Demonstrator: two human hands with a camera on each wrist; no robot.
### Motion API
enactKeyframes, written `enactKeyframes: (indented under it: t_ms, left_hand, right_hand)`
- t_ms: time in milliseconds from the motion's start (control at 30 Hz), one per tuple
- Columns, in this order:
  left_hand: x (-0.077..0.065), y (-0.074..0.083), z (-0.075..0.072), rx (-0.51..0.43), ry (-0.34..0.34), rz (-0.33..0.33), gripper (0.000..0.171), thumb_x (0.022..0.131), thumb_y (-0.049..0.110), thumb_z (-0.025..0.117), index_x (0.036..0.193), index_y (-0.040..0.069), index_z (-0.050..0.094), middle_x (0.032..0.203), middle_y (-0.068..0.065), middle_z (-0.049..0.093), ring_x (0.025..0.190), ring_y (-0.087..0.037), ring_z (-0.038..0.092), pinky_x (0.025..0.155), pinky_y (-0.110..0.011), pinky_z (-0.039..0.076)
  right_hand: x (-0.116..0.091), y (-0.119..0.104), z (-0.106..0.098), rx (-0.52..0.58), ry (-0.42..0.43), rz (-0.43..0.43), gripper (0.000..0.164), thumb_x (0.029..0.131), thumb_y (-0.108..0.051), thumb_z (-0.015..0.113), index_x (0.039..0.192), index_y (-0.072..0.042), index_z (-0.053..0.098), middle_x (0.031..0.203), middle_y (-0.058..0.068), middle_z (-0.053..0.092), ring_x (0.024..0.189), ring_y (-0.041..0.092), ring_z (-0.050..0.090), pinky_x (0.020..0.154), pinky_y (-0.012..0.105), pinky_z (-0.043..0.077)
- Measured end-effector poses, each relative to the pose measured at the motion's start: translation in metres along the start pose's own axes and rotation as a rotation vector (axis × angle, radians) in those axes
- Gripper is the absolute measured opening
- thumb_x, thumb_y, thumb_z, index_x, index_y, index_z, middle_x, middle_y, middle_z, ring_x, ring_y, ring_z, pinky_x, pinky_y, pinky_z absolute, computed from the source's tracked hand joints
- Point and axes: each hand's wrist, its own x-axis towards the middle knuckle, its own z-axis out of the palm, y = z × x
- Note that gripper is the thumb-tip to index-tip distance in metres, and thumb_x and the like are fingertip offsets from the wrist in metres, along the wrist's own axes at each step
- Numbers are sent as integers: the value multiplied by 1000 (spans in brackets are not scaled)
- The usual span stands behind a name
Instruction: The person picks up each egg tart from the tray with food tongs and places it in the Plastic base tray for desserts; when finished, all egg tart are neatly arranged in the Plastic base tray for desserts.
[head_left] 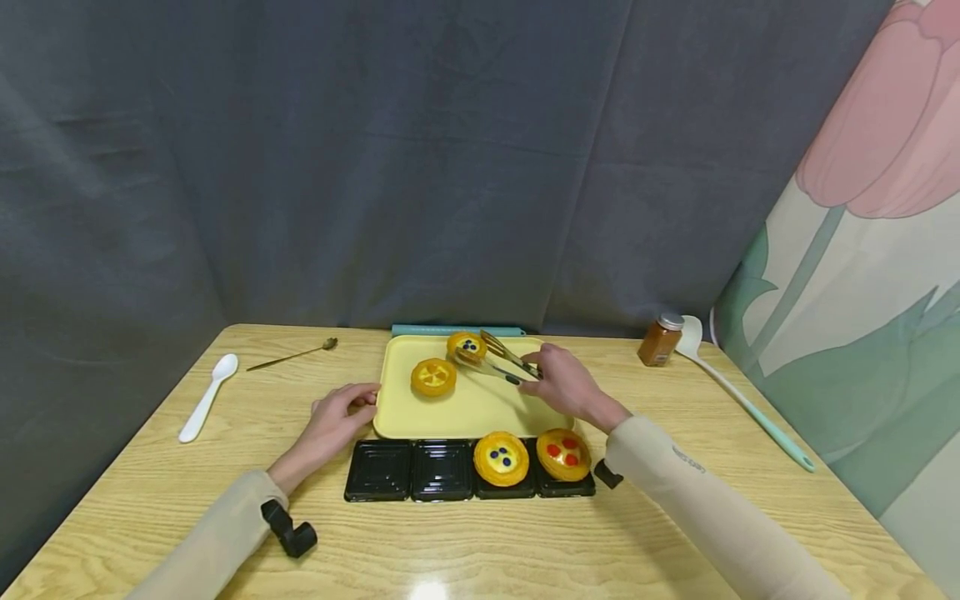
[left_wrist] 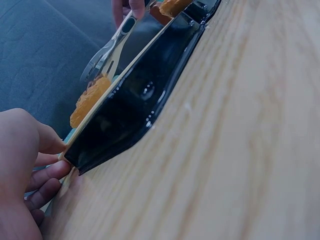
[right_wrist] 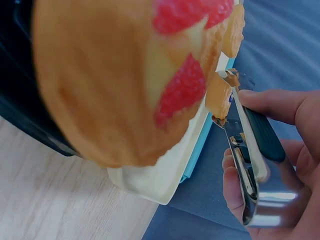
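My right hand holds metal tongs with dark green grips. Their spread tips stand on either side of a blueberry-topped tart at the back of a yellow tray. A tart with orange-yellow pieces lies nearer on the tray. At the tray's left rim, my left hand pinches the edge between thumb and fingers. In front stands a black sectioned container; its two right sections hold another blueberry tart and a red-fruit tart, and its two left ones are bare.
A white spoon and a thin metal spoon lie left. On the right are a spice jar and a long turner with a mint handle. A teal strip lies behind the tray, before a dark curtain.
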Motion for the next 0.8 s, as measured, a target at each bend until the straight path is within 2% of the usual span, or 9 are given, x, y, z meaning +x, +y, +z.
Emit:
enactKeyframes:
  t_ms: [800]
  left_hand:
    - [0, -1, 0, -1, -2, 3, 37, 96, 11, 64, 132, 0, 65, 108, -4, 68, 109, -32, 58, 97, -54, 24]
  right_hand:
    - [-41, 2, -15, 81, 44, -48, 48, 86, -12, 79, 128, 8, 66, 82, 9, 49, 67, 19, 39, 63, 34, 33]
